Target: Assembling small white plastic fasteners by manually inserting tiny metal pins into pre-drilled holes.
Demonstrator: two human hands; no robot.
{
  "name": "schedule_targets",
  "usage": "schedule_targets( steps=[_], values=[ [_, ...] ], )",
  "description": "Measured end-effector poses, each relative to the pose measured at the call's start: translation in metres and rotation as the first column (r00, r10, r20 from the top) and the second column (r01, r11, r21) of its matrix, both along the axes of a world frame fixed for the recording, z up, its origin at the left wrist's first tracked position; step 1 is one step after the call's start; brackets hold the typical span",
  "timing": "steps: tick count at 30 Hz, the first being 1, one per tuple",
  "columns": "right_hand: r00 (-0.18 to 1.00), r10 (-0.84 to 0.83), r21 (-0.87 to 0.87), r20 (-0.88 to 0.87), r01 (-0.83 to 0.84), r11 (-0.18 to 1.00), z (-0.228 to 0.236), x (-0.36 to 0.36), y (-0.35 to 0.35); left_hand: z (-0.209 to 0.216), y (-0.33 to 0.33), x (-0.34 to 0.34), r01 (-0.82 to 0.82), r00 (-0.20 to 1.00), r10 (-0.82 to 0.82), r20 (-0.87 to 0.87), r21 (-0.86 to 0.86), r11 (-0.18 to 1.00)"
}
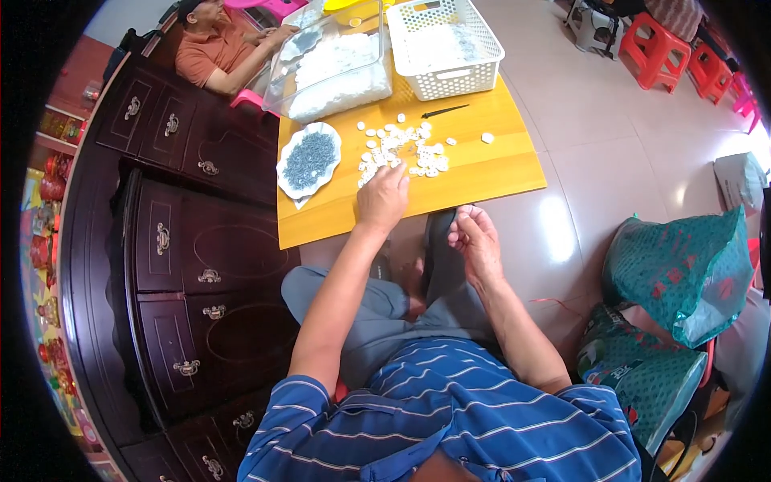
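Small white rounded plastic pieces point(389, 145) lie scattered over the yellow wooden table point(482, 173). My left hand point(383, 197) reaches to the near side of this pile, its fingers drawn together and pointing down among the pieces; whatever is between the fingertips is hidden. Just off the table's near edge, above my lap, my right hand point(479, 245) is closed in a pinch of thumb and forefinger. Anything in that pinch is too small to make out. At the left, a white scalloped dish point(283, 178) holds many thin dark-grey nail-like pins point(309, 159).
A clear bin point(377, 68) of white pieces and a white perforated basket point(474, 80) stand at the table's far side. A dark pointed tool point(444, 111) lies before the basket. Dark wooden drawers point(217, 241) flank the left; green bags point(666, 265) stand right. A person point(213, 52) sits far left.
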State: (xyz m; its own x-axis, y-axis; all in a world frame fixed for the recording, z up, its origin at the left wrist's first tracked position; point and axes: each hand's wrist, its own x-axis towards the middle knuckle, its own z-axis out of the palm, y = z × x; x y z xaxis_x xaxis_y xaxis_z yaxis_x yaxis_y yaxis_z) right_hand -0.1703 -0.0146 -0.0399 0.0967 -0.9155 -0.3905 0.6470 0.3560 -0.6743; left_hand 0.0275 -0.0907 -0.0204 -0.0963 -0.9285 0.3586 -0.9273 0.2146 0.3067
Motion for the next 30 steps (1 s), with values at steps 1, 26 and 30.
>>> schedule_targets(
  steps=[1,26,30],
  values=[
    [1.000,-0.004,0.003,-0.005,0.004,1.000,0.000,0.000,0.000,0.000,0.000,0.000,0.002,1.000,-0.002,-0.001,0.006,1.000],
    [0.999,0.007,-0.035,-0.037,-0.008,0.999,0.005,0.004,0.003,-0.004,-0.013,-0.003,0.083,0.993,-0.083,0.086,0.006,0.997],
    [0.999,0.018,-0.053,-0.037,-0.020,0.998,0.005,0.002,0.003,-0.003,-0.010,-0.004,0.073,0.992,-0.071,0.101,-0.011,0.997]
  ],
)
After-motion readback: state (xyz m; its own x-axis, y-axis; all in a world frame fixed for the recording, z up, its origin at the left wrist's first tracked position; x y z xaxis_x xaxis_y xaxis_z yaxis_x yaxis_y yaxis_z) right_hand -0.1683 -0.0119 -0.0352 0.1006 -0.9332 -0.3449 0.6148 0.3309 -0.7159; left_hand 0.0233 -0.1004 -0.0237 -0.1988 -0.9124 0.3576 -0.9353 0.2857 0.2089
